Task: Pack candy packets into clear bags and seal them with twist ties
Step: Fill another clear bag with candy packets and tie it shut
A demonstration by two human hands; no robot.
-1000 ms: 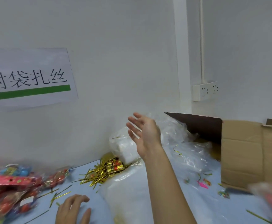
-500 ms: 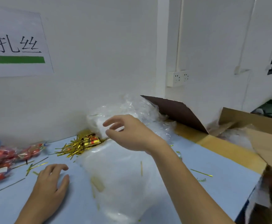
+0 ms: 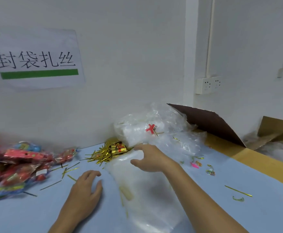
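The right hand (image 3: pixel 151 158) is spread over the top of the stack of clear bags (image 3: pixel 147 190), fingers bent, with nothing pinched. The left hand (image 3: pixel 85 187) is laid flat on the blue bench (image 3: pixel 238 209). Gold twist ties (image 3: pixel 103 153) are heaped just behind. Candy packets (image 3: pixel 14 167) are piled far left.

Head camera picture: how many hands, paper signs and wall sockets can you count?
Bare hands: 2 (left hand, right hand)
White paper sign with green bar: 1
White wall socket strip: 1
Total: 4
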